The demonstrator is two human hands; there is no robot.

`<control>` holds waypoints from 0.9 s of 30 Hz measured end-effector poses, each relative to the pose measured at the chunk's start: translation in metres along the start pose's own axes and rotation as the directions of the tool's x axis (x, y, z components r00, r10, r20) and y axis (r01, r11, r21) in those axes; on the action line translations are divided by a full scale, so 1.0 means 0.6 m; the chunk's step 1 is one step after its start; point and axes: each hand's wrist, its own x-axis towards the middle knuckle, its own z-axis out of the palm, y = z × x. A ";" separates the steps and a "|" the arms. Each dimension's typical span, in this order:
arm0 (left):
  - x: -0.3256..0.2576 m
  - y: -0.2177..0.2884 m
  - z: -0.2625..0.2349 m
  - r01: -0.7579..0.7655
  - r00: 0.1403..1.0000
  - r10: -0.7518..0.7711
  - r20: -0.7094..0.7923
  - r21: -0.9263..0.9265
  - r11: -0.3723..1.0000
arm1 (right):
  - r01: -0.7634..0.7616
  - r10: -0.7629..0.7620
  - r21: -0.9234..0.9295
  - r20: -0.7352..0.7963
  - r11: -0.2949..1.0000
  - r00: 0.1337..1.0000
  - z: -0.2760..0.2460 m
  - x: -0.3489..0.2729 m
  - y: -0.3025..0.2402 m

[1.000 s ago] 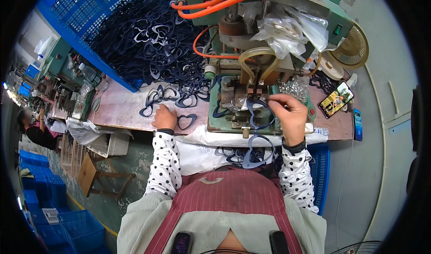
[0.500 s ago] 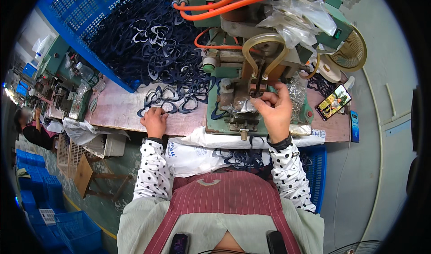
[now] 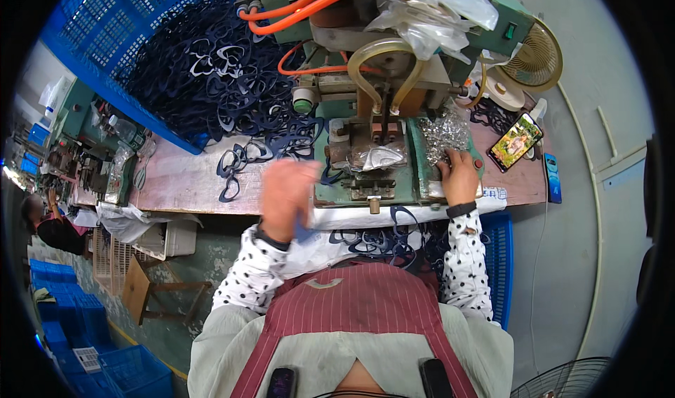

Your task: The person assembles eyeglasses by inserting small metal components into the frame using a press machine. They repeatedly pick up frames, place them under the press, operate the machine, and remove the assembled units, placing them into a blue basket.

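Note:
My left hand (image 3: 285,197) is smeared by motion above the table's front edge, left of the green press machine (image 3: 330,195). A dark blue smear shows below its fingers; I cannot make out whether it is held. My right hand (image 3: 460,176) rests at the pile of small silver metal parts (image 3: 443,134) on the press's right side. Its fingers are bent together at the pile's edge, and whatever lies between them is too small to make out. Between my hands, a crumpled clear plastic piece (image 3: 382,157) covers part of the press bed. Dark blue loop pieces (image 3: 242,155) lie left of the press.
A large blue basket (image 3: 126,110) of dark blue loops stands at the back left. More loops (image 3: 394,240) lie on white sacking at my lap. A phone (image 3: 517,141) leans at the right, near a small fan (image 3: 534,57). Orange hoses (image 3: 302,11) cross above the press.
My right hand has left the middle of the press and moved right to the metal parts. My left hand has risen from the loops on the table and swung right, toward me.

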 end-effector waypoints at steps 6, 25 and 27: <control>0.052 0.088 0.087 -0.255 0.928 0.336 0.160 -0.384 0.887 | -0.009 0.029 0.215 -0.089 0.977 0.996 0.012 0.022 0.011; 0.032 0.089 0.110 -0.203 0.959 0.250 0.135 -0.288 0.936 | -0.130 0.216 0.283 -0.297 0.950 0.930 0.013 0.012 0.017; 0.023 0.088 0.107 -0.163 0.959 0.222 0.175 -0.300 0.940 | -0.164 0.246 0.300 -0.260 0.940 0.934 0.012 0.009 0.016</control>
